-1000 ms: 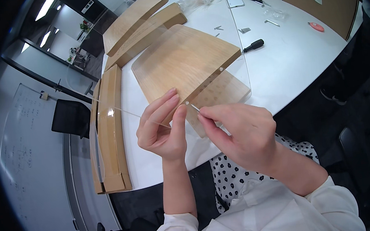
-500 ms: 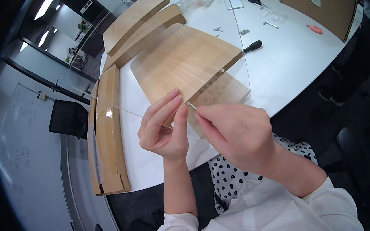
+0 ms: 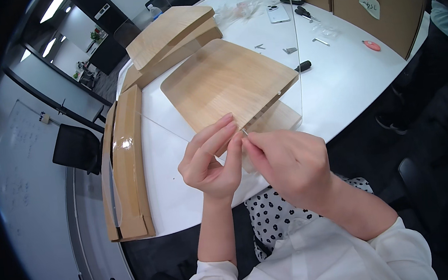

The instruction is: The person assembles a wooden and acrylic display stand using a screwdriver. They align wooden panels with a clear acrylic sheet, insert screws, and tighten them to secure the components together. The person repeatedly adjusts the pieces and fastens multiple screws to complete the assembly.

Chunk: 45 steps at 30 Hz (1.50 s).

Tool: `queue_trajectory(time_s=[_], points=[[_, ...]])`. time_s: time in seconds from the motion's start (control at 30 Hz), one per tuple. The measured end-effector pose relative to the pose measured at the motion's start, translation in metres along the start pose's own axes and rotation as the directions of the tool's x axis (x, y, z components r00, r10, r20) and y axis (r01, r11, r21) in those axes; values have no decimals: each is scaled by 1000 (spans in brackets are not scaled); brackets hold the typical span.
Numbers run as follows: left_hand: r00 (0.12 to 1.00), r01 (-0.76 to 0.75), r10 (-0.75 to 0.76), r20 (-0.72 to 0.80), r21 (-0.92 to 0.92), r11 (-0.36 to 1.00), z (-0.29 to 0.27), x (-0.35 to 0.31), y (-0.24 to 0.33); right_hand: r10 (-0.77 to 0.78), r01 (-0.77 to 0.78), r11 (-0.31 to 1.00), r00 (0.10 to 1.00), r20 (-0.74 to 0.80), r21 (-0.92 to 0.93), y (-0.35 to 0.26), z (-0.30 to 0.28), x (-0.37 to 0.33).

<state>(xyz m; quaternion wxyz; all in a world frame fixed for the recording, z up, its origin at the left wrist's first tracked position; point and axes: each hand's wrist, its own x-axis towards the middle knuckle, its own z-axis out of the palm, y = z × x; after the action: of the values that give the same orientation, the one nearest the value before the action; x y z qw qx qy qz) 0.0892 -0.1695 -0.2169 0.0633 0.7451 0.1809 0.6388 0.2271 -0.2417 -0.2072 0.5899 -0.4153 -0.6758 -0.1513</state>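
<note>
A light wooden board (image 3: 229,80) with rounded corners is tilted up in front of me. At its near edge, my left hand (image 3: 212,162) is closed, thumb and fingertips drawn together, and partly hides the board's corner. What lies between those fingertips I cannot make out. My right hand (image 3: 293,160) pinches a thin metal rod (image 3: 245,132) against this edge; only a short piece shows. Large clear panels stretch around the board, including a clear sheet (image 3: 163,127) whose thin edge runs toward my left hand. Beneath the board's right side is a pale, see-through surface (image 3: 281,118).
Cardboard pieces (image 3: 131,159) lie along the table's left side, with another wooden board (image 3: 170,29) behind. On the white table (image 3: 359,86) are screws (image 3: 290,50), a black-handled tool (image 3: 303,66), an L-shaped key (image 3: 321,42), a red cutter (image 3: 371,46) and a phone (image 3: 277,14). A cardboard box (image 3: 366,15) stands far right.
Both hands have shifted slightly right in the picture, and the scene has tilted a little with my head. My left thumb is closer to the rod, and less of the rod shows.
</note>
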Motion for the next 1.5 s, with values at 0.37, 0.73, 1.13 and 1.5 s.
queue_trajectory(time_s=[0.37, 0.73, 1.13, 1.5], points=[[998, 30, -32, -48, -31, 999, 9, 0, 7, 7, -11, 989, 1000, -25, -149, -1, 0, 1], [998, 43, -44, -36, -21, 999, 5, 1, 11, -45, 63, 965, 996, 75, -253, -12, -17, 1], [999, 35, -36, -29, -16, 999, 4, 2, 12, -34, 92, 947, 982, 188, -308, -16, -16, 7], [1000, 1, -1, -10, 9, 1000, 1, 4, 10, 214, -207, 977, 953, 214, -56, -18, -17, 13]])
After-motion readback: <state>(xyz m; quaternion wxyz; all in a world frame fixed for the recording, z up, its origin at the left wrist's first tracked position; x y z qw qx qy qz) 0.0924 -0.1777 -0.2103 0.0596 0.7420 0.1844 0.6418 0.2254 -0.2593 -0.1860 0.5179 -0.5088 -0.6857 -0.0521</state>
